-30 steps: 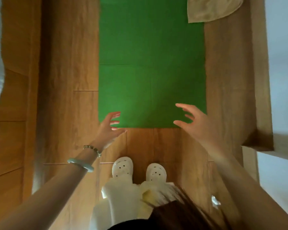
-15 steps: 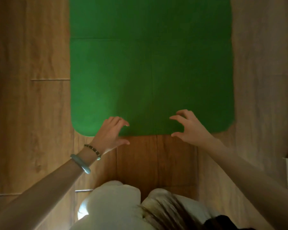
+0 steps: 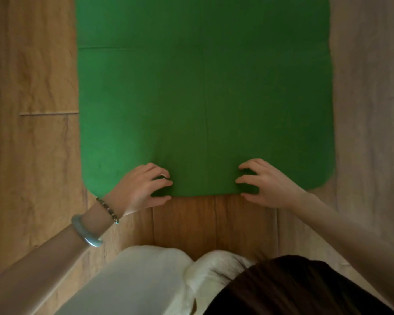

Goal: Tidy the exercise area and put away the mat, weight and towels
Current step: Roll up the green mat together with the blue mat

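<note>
Green mat (image 3: 205,98) lies lengthwise away; curled left hand (image 3: 139,189) and right hand (image 3: 271,187) seemingly pinch its near edge.

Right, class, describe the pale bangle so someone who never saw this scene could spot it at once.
Find the green mat on the wooden floor, then the left hand at its near edge. Follow that arm back: the bangle is the smooth, pale blue-grey ring, thicker than the beaded bracelet beside it and farther from the hand.
</note>
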Motion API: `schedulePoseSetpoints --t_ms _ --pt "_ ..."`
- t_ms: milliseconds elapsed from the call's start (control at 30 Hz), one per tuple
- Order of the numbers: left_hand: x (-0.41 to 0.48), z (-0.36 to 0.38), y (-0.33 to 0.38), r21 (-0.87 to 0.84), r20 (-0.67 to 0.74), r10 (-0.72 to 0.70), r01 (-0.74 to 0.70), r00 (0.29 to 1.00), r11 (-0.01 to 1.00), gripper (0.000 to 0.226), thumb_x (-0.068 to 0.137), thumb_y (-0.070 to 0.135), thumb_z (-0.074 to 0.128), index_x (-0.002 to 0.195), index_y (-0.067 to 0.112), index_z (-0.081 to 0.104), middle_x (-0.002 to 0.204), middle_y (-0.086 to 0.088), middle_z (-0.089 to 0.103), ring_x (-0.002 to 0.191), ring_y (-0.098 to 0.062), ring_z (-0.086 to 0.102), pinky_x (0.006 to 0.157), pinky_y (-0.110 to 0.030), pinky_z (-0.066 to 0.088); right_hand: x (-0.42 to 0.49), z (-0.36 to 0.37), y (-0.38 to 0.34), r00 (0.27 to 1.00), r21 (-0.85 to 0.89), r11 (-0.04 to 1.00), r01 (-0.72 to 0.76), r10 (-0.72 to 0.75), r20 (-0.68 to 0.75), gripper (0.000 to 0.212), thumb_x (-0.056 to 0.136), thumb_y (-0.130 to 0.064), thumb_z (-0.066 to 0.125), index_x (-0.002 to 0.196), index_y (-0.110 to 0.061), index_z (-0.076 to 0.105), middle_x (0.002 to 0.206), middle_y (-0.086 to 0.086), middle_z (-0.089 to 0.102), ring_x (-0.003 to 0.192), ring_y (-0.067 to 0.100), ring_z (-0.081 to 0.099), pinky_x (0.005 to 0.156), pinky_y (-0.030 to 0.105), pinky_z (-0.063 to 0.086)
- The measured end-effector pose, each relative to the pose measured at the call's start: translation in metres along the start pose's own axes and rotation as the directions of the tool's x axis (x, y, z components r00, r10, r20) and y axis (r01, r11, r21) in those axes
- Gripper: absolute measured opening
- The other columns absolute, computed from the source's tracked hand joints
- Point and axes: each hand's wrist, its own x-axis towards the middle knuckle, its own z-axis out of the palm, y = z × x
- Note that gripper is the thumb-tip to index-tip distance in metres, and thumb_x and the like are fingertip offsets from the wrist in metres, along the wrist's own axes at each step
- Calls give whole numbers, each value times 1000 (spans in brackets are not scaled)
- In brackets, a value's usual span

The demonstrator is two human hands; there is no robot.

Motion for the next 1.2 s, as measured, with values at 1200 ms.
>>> schedulePoseSetpoints --t_ms 1200 --pt "23 7 -14 341 -392 51 94 919 935 37 90 39 59 106 8 70 97 -4 71 84 -22 59 77 -35 41 28 9 25 811 -440 889 -127 -163 -563 21 94 -21 57 93 -5 71 82 7 67 74 25 59 72 37 38"
